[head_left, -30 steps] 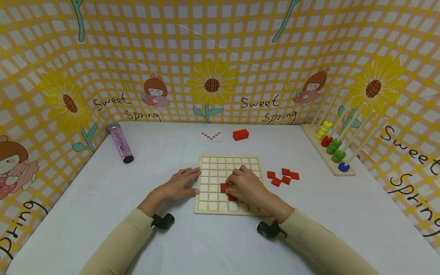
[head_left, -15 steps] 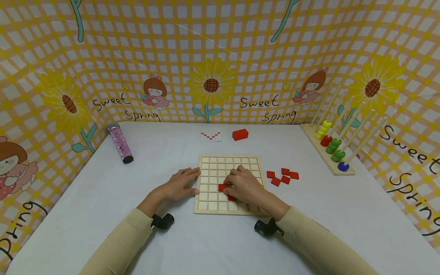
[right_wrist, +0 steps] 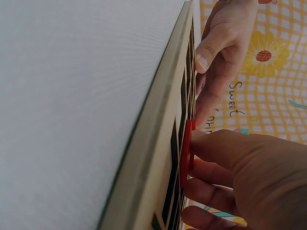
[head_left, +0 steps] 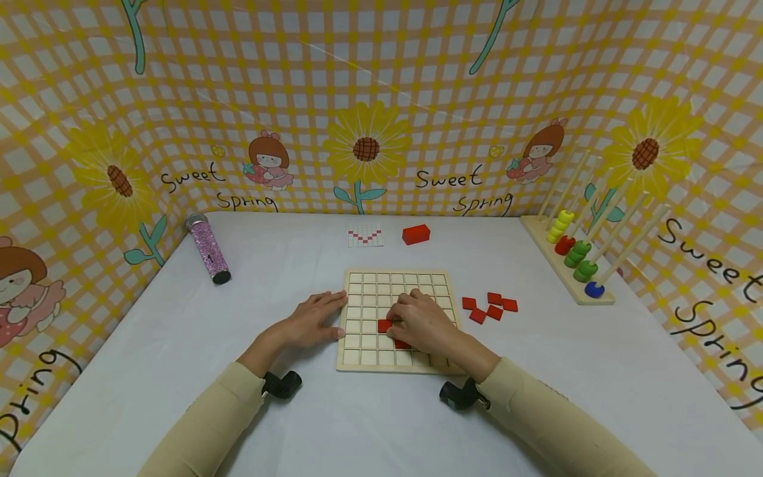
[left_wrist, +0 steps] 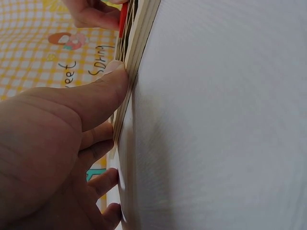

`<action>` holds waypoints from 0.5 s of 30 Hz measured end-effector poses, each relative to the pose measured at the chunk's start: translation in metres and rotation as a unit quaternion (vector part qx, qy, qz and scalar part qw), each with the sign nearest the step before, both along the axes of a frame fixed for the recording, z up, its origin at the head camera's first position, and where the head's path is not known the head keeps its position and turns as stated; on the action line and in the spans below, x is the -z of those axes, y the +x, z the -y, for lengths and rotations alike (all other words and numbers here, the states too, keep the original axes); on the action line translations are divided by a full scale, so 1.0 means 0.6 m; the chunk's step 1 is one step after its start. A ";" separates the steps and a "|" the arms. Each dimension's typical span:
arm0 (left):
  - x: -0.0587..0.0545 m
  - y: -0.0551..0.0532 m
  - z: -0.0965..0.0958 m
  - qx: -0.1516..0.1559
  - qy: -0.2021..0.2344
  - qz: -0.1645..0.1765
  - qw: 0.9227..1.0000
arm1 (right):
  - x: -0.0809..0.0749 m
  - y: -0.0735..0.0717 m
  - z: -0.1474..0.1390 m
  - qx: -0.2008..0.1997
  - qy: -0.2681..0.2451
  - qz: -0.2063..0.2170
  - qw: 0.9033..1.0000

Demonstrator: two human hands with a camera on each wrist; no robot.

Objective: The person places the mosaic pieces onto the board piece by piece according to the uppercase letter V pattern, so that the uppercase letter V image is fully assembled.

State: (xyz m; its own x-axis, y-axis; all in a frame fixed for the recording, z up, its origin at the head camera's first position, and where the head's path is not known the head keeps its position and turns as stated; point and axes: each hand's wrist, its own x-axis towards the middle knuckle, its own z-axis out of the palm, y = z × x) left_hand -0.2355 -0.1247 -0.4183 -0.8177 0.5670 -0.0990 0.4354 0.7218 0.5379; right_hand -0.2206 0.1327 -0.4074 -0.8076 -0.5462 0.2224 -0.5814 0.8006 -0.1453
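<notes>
A wooden grid board with square cells lies on the white table. My left hand rests at its left edge, thumb and fingertips touching the rim, as the left wrist view also shows. Over the middle of the grid, my right hand pinches a red square tile between thumb and fingers, right at the cells. Another red tile sits in a cell just nearer to me, partly covered by that hand. In the right wrist view the thumb presses against red.
Several loose red tiles lie right of the board. Behind it are a card with a red V pattern and a red block. A glittery pink microphone lies at left; a bead-and-peg stand stands at right.
My right hand and its red tile have shifted slightly left over the grid, mostly in the first half second. The left hand stays in place at the board's edge.
</notes>
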 end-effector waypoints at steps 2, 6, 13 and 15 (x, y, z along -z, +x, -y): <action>0.000 0.000 0.000 0.001 0.000 -0.002 1.000 | 0.001 -0.001 0.000 0.002 0.000 0.002 1.000; 0.001 -0.001 0.001 0.003 -0.002 -0.006 1.000 | 0.002 -0.001 0.001 0.004 0.000 0.005 1.000; 0.001 -0.001 0.003 0.007 0.001 -0.007 1.000 | 0.000 0.000 -0.001 0.005 -0.007 0.006 1.000; 0.001 -0.001 0.002 0.009 0.002 -0.007 1.000 | -0.002 0.001 -0.003 0.008 -0.013 0.005 1.000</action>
